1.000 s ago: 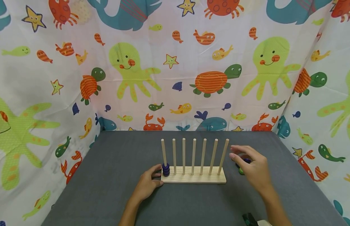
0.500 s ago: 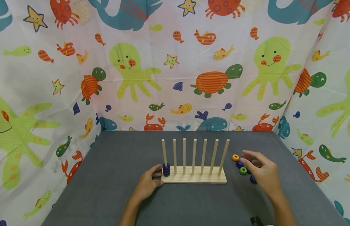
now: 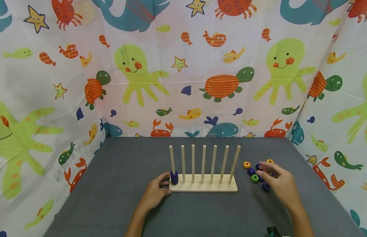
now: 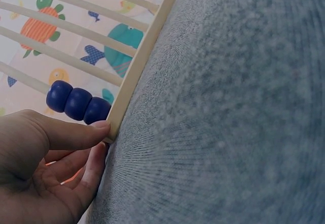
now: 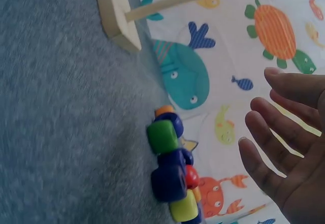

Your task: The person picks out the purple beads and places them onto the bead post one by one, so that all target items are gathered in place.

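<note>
A wooden peg rack (image 3: 204,187) with a row of several upright pegs stands mid-table. Blue beads (image 4: 78,103) are stacked at the foot of its leftmost peg. My left hand (image 3: 154,192) pinches the left end of the base, thumb on its front edge. To the rack's right, my right hand (image 3: 282,186) hovers over a loose group of beads, fingers relaxed and apart, nothing between them. That group includes a green bead (image 5: 162,136), a red bead (image 5: 192,177), an orange bead (image 3: 246,165) and several blue ones; the hand hides part of it in the head view.
A grey cloth (image 3: 124,164) covers the table. Behind and at both sides hangs a white curtain (image 3: 171,89) printed with sea animals. A dark green and black object (image 3: 273,231) shows at the bottom edge, beside the right forearm.
My right hand has moved right and slightly down, away from the rack's right end to above the loose beads, uncovering several of them. The left hand and rack have stayed put.
</note>
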`<state>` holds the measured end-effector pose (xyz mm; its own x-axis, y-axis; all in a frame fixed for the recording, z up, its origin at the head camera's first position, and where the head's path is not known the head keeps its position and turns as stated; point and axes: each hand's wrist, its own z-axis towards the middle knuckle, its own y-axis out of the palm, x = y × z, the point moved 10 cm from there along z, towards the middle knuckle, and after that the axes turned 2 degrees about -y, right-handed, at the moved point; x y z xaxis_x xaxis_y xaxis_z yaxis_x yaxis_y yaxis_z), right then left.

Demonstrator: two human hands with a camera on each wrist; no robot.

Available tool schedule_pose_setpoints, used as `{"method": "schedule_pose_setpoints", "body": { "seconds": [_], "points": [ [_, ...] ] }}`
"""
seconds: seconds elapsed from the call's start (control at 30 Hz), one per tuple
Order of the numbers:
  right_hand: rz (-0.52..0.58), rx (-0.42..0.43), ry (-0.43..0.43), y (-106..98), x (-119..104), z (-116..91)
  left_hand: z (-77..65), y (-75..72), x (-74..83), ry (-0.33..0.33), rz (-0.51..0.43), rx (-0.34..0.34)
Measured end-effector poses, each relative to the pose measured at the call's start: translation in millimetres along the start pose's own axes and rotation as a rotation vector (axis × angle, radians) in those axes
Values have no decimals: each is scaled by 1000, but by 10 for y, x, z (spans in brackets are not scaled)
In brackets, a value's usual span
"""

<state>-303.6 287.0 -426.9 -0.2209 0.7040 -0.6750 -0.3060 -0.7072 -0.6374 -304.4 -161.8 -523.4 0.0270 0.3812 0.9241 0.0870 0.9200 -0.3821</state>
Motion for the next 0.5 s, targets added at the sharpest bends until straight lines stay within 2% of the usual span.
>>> {"method": "schedule_pose_setpoints", "body": {
  "seconds": [0.2, 0.5],
  "points": [
    [-29, -106, 102, 86, 208, 0, 5, 2, -5, -5, 15, 8],
    [-47, -202, 149, 212, 431, -2, 5, 5, 19, 16, 8, 1]
  ]
}}
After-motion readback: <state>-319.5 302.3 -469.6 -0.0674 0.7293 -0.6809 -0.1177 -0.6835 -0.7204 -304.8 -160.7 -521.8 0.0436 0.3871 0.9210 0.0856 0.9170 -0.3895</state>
